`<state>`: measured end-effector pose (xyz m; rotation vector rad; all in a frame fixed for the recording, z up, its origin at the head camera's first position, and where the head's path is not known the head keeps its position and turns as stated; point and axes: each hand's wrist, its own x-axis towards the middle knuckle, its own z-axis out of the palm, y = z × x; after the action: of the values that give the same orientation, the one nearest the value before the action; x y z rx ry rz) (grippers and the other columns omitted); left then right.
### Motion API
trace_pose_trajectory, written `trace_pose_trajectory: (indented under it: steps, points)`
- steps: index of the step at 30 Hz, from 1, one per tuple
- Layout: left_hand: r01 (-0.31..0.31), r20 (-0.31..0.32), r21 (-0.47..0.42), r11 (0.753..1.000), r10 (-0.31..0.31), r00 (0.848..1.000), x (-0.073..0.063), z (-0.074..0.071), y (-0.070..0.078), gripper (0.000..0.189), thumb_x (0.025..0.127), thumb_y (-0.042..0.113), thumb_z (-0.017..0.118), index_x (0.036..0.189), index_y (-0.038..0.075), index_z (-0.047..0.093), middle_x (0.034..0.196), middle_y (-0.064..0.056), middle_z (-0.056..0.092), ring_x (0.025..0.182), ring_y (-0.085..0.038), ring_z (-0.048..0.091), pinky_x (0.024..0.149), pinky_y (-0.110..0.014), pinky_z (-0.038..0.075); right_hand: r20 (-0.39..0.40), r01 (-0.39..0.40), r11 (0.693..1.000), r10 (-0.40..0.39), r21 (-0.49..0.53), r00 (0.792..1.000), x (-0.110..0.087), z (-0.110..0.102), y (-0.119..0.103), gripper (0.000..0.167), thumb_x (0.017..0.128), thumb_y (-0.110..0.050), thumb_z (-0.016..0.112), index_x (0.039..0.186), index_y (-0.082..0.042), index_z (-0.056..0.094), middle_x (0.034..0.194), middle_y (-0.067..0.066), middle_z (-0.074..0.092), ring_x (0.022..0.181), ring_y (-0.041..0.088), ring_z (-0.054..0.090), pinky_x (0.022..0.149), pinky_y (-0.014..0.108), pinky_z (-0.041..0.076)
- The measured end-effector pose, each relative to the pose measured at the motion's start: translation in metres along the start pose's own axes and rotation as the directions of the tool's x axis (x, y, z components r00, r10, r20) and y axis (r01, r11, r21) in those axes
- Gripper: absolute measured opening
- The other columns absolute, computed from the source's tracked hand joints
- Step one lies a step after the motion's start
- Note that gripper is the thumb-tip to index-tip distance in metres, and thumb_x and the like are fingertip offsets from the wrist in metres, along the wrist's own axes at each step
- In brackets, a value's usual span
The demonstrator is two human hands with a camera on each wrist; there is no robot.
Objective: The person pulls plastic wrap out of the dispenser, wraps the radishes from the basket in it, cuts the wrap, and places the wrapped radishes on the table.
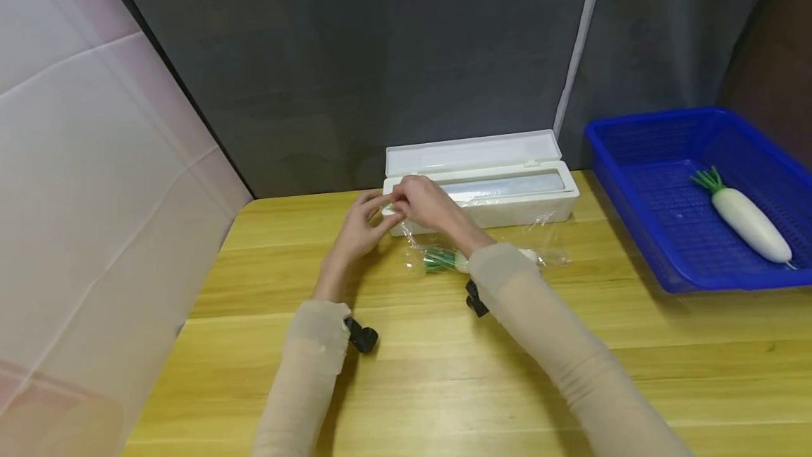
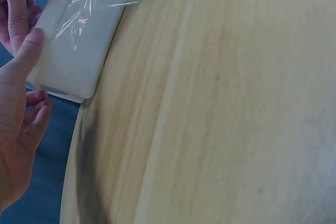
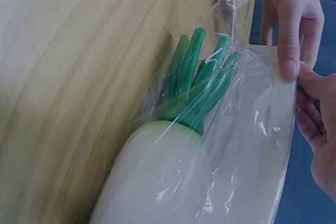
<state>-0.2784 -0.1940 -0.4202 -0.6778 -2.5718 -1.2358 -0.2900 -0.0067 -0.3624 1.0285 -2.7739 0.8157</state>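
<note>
Hands working at the box end while film is covering a radish

The step in hand seems to be cutting the plastic film point(image 1: 553, 254) from its white box point(image 1: 507, 211). The lid point(image 1: 472, 154) is standing raised, and the film is running down the box front and lying over the near radish point(image 3: 152, 177), which is resting on the tabletop point(image 1: 412, 386) just in front. Whether film is also passing underneath is not showing.

The left hand point(image 1: 357, 233) is holding the box's left end, thumb and fingertips bent around the corner and moderately parted. The right hand point(image 1: 423, 199) is crossing to the same corner, its fingers curled and nearly closed; it appears to be pinching a small green piece point(image 1: 389, 208), perhaps a cutter's slider. The next move probably calls for a steady draw along the edge, the left hand bracing the box. Another radish point(image 1: 751, 226) is lying in the blue basket point(image 1: 624, 242) at the right.
</note>
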Motion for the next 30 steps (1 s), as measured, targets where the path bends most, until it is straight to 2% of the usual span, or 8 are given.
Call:
trace_pose_trajectory:
  steps: [4,11,21,27,30]
  points:
    - [-0.015,0.0,0.038,0.999,0.015,1.0,0.001,0.0,0.003,0.045,0.091,0.019,0.078,0.131,0.001,0.066,0.128,-0.02,0.056,0.118,-0.032,0.053,0.106,-0.046,0.043,-0.003,0.018,1.0,-0.018,0.002,1.0,-0.001,-0.002,0.002,0.011,0.098,-0.009,0.067,0.099,-0.002,0.076,0.092,0.009,0.067,0.083,0.02,0.059,0.077,0.03,0.051]
    - [-0.029,-0.019,0.066,0.997,0.03,0.999,0.001,0.001,0.001,0.046,0.09,0.02,0.079,0.131,0.004,0.067,0.123,-0.017,0.059,0.114,-0.03,0.055,0.103,-0.045,0.044,0.003,0.026,1.0,-0.026,0.007,1.0,-0.003,-0.005,0.007,0.015,0.097,-0.008,0.068,0.108,-0.002,0.077,0.095,0.009,0.069,0.085,0.02,0.061,0.078,0.029,0.052]
    - [-0.002,0.008,0.085,0.996,0.001,1.0,0.003,0.004,0.007,0.046,0.091,0.025,0.078,0.133,0.008,0.067,0.124,-0.014,0.06,0.114,-0.029,0.056,0.105,-0.044,0.042,0.012,0.02,1.0,-0.02,0.013,1.0,-0.01,-0.011,0.013,0.019,0.097,-0.009,0.068,0.113,-0.001,0.076,0.098,0.011,0.07,0.084,0.02,0.062,0.077,0.028,0.052]
    - [-0.015,0.012,0.099,0.995,0.014,1.0,0.005,0.001,0.008,0.047,0.092,0.025,0.077,0.135,0.01,0.066,0.123,-0.015,0.06,0.114,-0.029,0.056,0.105,-0.045,0.042,-0.022,0.024,1.0,-0.024,0.001,0.999,-0.017,-0.021,0.026,0.013,0.096,-0.007,0.069,0.104,0.0,0.077,0.1,0.011,0.072,0.091,0.023,0.066,0.085,0.032,0.054]
    - [-0.008,-0.006,0.095,0.995,0.009,1.0,0.008,0.007,0.011,0.047,0.091,0.024,0.078,0.134,0.011,0.066,0.122,-0.015,0.06,0.113,-0.03,0.056,0.105,-0.044,0.042,-0.029,0.008,1.0,-0.009,-0.012,1.0,-0.028,-0.03,0.039,0.011,0.095,-0.007,0.07,0.1,-0.001,0.078,0.099,0.011,0.073,0.093,0.024,0.067,0.088,0.034,0.054]
